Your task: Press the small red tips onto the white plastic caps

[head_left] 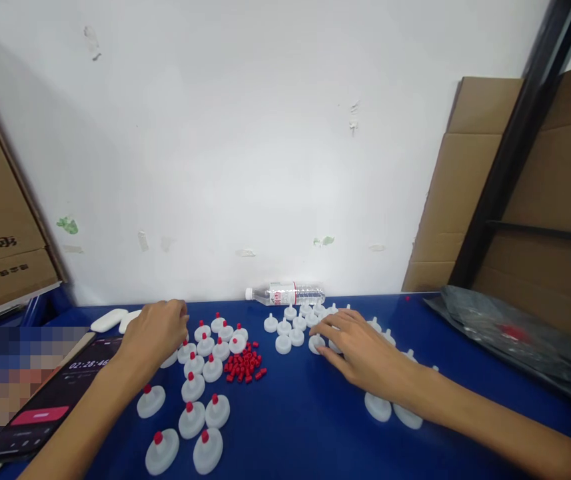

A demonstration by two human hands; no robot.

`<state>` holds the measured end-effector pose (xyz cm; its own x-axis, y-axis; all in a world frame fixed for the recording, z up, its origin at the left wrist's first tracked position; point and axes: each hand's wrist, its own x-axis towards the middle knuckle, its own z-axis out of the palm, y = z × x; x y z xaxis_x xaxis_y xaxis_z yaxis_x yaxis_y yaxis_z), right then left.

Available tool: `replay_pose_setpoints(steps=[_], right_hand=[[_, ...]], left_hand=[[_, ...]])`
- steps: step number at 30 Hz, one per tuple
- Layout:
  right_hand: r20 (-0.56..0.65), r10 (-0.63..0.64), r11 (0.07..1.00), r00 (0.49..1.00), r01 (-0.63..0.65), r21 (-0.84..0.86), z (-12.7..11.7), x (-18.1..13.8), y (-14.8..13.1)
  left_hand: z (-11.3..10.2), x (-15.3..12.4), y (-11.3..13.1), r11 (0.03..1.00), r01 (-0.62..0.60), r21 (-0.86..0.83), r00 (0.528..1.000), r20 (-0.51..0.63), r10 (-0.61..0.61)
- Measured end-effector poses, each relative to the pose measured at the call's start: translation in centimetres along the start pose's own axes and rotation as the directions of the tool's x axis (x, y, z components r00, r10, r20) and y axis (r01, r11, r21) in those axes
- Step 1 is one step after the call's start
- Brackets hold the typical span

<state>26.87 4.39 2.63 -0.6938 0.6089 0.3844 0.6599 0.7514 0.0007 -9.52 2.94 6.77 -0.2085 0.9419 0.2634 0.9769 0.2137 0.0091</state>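
My right hand (352, 343) reaches in among plain white nozzle caps. Its thumb and fingertips close around one white nozzle cap (316, 345). On the left, my left hand (158, 330) is bent downward beside white caps with red tips (205, 345). Its fingers are mostly hidden behind the back of the hand, so whatever they may hold does not show. A pale cap (169, 361) partly shows just under that hand. Between the two groups of caps lies a loose pile of small red tips (245, 364).
A clear plastic bottle (290, 294) lies on the blue table (285, 427) against the wall. A phone (60, 400) showing a timer rests at left, near white oval objects (109, 320). A grey plastic bag (505, 340) lies at right. Cardboard (458, 187) leans behind it.
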Motion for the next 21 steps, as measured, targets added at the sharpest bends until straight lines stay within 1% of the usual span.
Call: replay_pose_setpoints(steps=[3,5,6,7,9,11,16,18,21], right_hand=[[0.032,-0.019,1.0,0.999,0.018,0.024,0.4,-0.2,0.2],[0.082,-0.061,0.997,0.995,0.057,0.047,0.5,-0.4,0.2],[0.107,-0.088,0.995,0.99,0.082,0.061,0.5,-0.4,0.1],[0.129,-0.114,0.992,0.985,0.105,0.075,0.4,-0.5,0.0],[0.162,-0.154,0.985,0.975,0.139,0.102,0.0,-0.6,-0.3],[0.184,-0.17,0.981,0.968,0.149,0.122,-0.4,-0.6,-0.7],[0.195,-0.166,0.979,0.967,0.138,0.148,-1.3,-0.5,-1.6],[0.18,-0.137,0.983,0.974,0.11,0.15,-1.5,-0.5,-1.8],[0.163,-0.09,0.985,0.983,0.063,0.162,-1.8,-0.7,-2.1]], left_hand=[[-1.0,-1.0,2.6,0.991,-0.128,-0.045,0.989,-0.079,0.124],[-1.1,-2.1,4.6,0.958,-0.268,-0.103,0.963,-0.069,0.262],[-1.0,-2.7,5.5,0.927,-0.346,-0.145,0.938,-0.053,0.342],[-0.8,-3.3,6.4,0.878,-0.417,-0.235,0.906,-0.033,0.422],[-0.3,-4.4,7.7,0.795,-0.504,-0.338,0.841,0.016,0.54],[0.1,-5.1,8.4,0.769,-0.518,-0.374,0.814,0.059,0.578],[0.8,-5.6,8.9,0.77,-0.53,-0.357,0.78,0.153,0.607],[1.2,-5.6,9.0,0.767,-0.541,-0.345,0.768,0.17,0.618],[1.7,-5.6,9.1,0.758,-0.562,-0.331,0.757,0.164,0.633]])
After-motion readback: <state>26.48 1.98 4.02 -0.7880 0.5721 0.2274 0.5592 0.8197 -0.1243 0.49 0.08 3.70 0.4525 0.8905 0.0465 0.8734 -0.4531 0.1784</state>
